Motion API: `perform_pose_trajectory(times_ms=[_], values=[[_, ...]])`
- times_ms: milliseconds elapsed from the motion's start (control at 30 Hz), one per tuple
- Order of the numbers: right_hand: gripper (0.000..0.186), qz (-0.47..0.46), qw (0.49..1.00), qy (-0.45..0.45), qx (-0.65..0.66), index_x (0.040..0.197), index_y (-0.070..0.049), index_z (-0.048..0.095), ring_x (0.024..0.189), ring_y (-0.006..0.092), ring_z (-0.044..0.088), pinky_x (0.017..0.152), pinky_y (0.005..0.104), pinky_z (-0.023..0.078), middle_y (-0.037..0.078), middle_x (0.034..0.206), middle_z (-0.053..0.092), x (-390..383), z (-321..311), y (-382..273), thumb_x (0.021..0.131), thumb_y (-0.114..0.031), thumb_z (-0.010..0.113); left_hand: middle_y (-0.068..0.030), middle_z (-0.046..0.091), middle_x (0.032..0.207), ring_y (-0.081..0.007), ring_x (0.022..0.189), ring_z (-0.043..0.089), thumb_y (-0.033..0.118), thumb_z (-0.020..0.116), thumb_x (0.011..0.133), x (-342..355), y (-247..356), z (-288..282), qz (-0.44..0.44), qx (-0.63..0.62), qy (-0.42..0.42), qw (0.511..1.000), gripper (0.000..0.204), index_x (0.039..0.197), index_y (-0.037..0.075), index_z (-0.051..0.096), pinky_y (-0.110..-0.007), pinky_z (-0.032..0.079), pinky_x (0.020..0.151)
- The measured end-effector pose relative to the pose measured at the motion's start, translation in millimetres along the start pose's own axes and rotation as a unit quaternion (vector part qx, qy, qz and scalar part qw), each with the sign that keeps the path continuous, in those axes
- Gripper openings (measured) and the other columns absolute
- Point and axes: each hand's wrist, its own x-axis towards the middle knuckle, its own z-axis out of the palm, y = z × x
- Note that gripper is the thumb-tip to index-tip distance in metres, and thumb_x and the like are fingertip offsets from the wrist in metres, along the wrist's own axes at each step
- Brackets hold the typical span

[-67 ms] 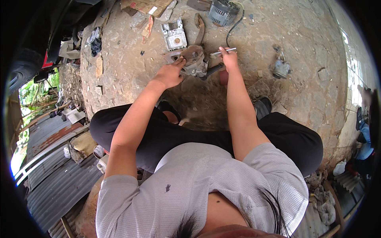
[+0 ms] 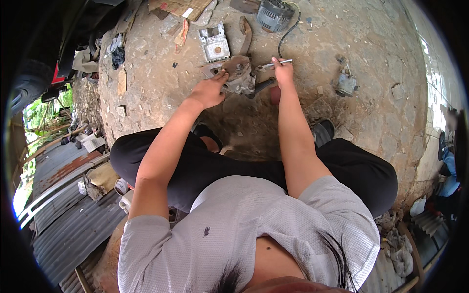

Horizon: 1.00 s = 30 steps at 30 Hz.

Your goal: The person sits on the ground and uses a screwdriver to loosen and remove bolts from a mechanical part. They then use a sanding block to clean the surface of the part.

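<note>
A greasy brown metal assembly (image 2: 237, 68) with a pedal arm (image 2: 246, 39) lies on the floor in front of me. My left hand (image 2: 209, 91) grips its left side, fingers over the top and thumb at the near edge. In my right hand (image 2: 283, 75) is a slim silvery rod-like tool (image 2: 285, 61), pinched between thumb and fingers. Its tip points left, close to the assembly's right side; whether it touches cannot be made out. A dark lever (image 2: 264, 84) sticks out from the assembly toward my right wrist. A reddish cylinder (image 2: 275, 95) stands beside that wrist.
Beyond the assembly lie a silvery metal housing (image 2: 214, 44) and a grey finned motor-like unit (image 2: 274, 15) with a black cable (image 2: 289, 35). A small metal part (image 2: 346, 84) sits at the right. Cardboard (image 2: 183, 7) lies at the far edge; a vehicle tyre (image 2: 30, 83) stands left.
The tool in my right hand has shifted very slightly with small finger movement. My left hand and the assembly stay in place.
</note>
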Motion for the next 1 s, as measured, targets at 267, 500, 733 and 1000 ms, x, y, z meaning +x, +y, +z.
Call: perform_pose_trajectory(times_ms=[267, 500, 733, 1000], values=[[0.029, 0.069, 0.983, -0.083, 0.149, 0.102, -0.003, 0.073, 0.065, 0.0126, 0.061, 0.058, 0.0282, 0.047, 0.006, 0.080, 0.073, 6.7, -14.5, 7.7, 0.104, -0.032, 0.071, -0.0144, 0.041, 0.167, -0.0367, 0.134, 0.060, 0.024, 0.065, 0.089, 0.4, -0.8, 2.7, -0.003, -0.003, 0.000, 1.000, 0.080, 0.163, 0.008, 0.038, -0.045, 0.050, 0.112], [0.030, 0.134, 0.972, -0.070, 0.179, 0.102, -0.003, 0.073, 0.063, 0.0124, 0.060, 0.059, 0.0275, 0.047, 0.006, 0.080, 0.073, 3.2, -19.1, 11.3, 0.103, -0.033, 0.072, -0.0150, 0.042, 0.166, -0.0374, 0.132, 0.061, 0.024, 0.064, 0.089, 1.3, 0.6, 0.8, 0.003, 0.005, 0.004, 1.000, 0.079, 0.162, 0.008, 0.038, -0.046, 0.051, 0.110], [0.033, 0.103, 0.977, -0.121, 0.141, 0.098, -0.004, 0.074, 0.064, 0.0126, 0.059, 0.060, 0.0292, 0.047, 0.004, 0.078, 0.071, 5.2, -17.8, 9.7, 0.104, -0.036, 0.070, -0.0141, 0.039, 0.168, -0.0373, 0.132, 0.061, 0.023, 0.065, 0.089, 0.3, 4.0, -4.1, -0.002, 0.004, -0.009, 1.000, 0.080, 0.163, 0.007, 0.037, -0.046, 0.052, 0.110], [0.035, -0.045, 0.984, -0.077, -0.156, 0.100, -0.006, 0.075, 0.066, 0.0125, 0.061, 0.060, 0.0286, 0.047, 0.004, 0.083, 0.072, 14.6, -13.0, 7.2, 0.103, -0.040, 0.070, -0.0141, 0.039, 0.168, -0.0370, 0.133, 0.061, 0.022, 0.065, 0.088, 0.5, 4.1, -4.3, -0.005, 0.000, -0.010, 1.000, 0.081, 0.163, 0.007, 0.037, -0.045, 0.051, 0.110]])
